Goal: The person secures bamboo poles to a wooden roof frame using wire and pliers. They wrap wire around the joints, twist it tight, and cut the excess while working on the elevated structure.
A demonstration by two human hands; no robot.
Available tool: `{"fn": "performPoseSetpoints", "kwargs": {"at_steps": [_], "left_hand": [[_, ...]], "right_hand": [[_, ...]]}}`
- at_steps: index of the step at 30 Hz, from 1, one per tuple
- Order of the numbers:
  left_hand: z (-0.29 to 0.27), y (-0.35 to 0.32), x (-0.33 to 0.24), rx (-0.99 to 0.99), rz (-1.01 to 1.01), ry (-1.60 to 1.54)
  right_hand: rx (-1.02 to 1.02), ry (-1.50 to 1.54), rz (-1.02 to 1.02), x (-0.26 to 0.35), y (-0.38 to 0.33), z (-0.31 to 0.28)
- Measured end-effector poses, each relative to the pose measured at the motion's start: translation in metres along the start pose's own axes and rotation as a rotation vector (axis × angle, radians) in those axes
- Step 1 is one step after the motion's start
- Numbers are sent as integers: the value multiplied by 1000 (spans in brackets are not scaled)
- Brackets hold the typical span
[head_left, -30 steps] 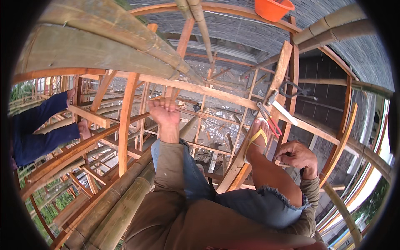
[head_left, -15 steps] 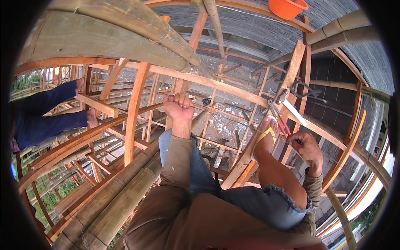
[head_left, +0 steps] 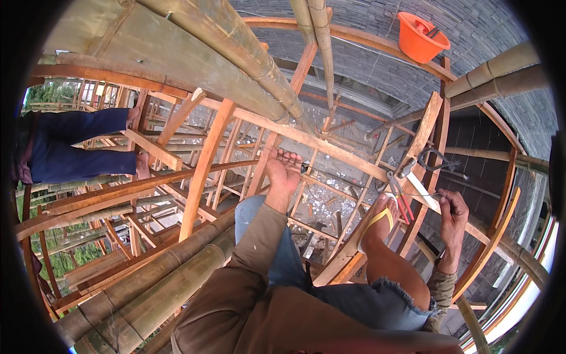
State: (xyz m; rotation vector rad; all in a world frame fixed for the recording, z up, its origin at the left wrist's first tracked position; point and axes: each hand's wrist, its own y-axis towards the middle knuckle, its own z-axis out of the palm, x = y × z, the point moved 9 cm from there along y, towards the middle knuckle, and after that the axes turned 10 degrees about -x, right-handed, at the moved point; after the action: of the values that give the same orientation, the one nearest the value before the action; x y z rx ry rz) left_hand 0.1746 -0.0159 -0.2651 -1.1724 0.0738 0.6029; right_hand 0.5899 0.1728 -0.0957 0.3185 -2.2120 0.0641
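My left hand (head_left: 284, 175) is palm up with its fingers loosely bent and apart; I see nothing held in it. My right hand (head_left: 453, 217) pinches a thin wire (head_left: 415, 195) that runs leftward over the tools. Just left of that hand, pliers with red handles (head_left: 402, 200) rest on the timber by my right foot in a yellow-strapped sandal (head_left: 380, 218). Beside them lies a hammer with a pale handle (head_left: 422, 190). A looped black item (head_left: 437, 160) sits past the hammer head, its kind unclear.
Thick bamboo poles (head_left: 236, 53) cross the upper left; more bamboo (head_left: 159, 289) runs below my left arm. Timber beams (head_left: 321, 144) frame open gaps above a rubble-strewn floor. An orange bucket (head_left: 423, 38) stands at the top right. Another person's legs (head_left: 82, 144) are at the left.
My left hand has turned from a closed fist to palm up, its fingers loosened. The wire no longer visibly stretches between both hands. The right hand is raised slightly; the view has shifted.
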Motion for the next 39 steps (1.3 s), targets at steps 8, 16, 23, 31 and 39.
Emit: {"fn": "performPoseSetpoints", "kwargs": {"at_steps": [8, 16, 23, 31, 39], "left_hand": [[-12, 6, 18, 25, -91, 109], [-29, 12, 41, 74, -125, 116], [-25, -10, 50, 92, -100, 219], [-25, -20, 68, 105, -89, 239], [-23, 3, 47, 168, -28, 217]], "right_hand": [[-216, -728, -450, 40, 3, -7], [-399, -324, -87, -4, 5, -17], [-533, 438, 312, -64, 1, -19], [-741, 861, 507, -111, -7, -23], [-457, 644, 267, -68, 6, -8]]}}
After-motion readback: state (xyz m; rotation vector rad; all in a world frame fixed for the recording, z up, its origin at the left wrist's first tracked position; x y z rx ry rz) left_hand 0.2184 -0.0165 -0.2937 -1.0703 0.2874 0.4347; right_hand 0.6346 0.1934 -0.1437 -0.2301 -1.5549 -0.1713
